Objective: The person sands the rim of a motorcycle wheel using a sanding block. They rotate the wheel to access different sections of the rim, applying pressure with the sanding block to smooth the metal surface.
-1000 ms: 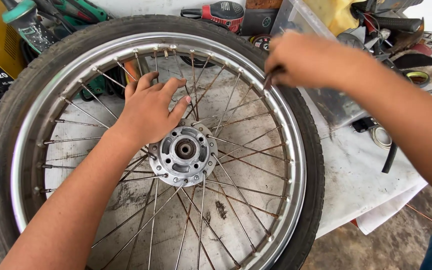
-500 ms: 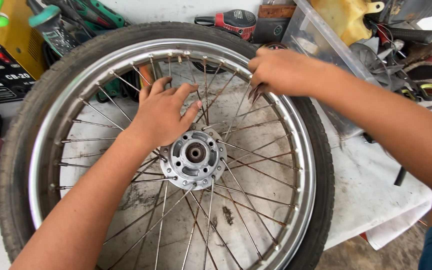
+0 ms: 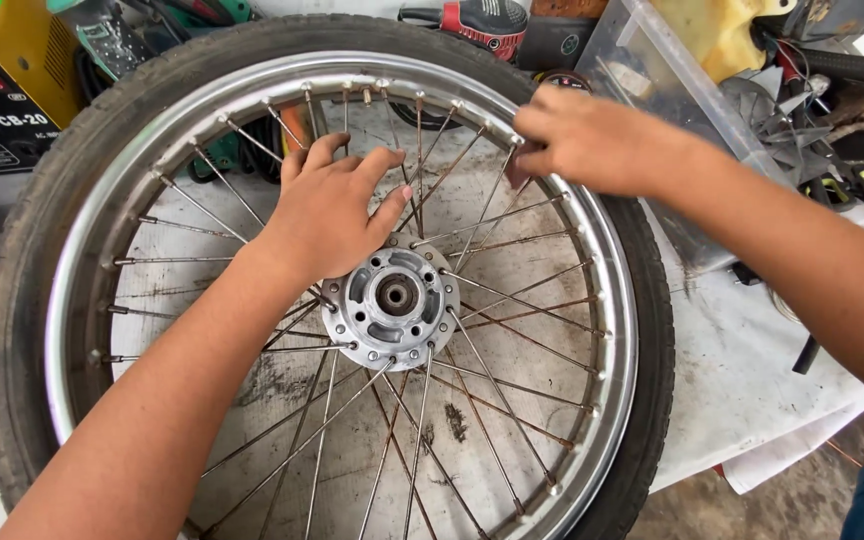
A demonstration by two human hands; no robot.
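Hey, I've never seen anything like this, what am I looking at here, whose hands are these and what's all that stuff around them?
This one picture comes from a camera worn on a person's head, looking down at their own two bare hands. A spoked wheel with its tyre on lies flat on a white table. The left hand rests on the spokes just above the metal hub in the middle. The right hand pinches something small at the shiny rim, where a spoke ends; what it is stays hidden by the fingers. Behind the wheel are a clear plastic box and a clutter of tools.
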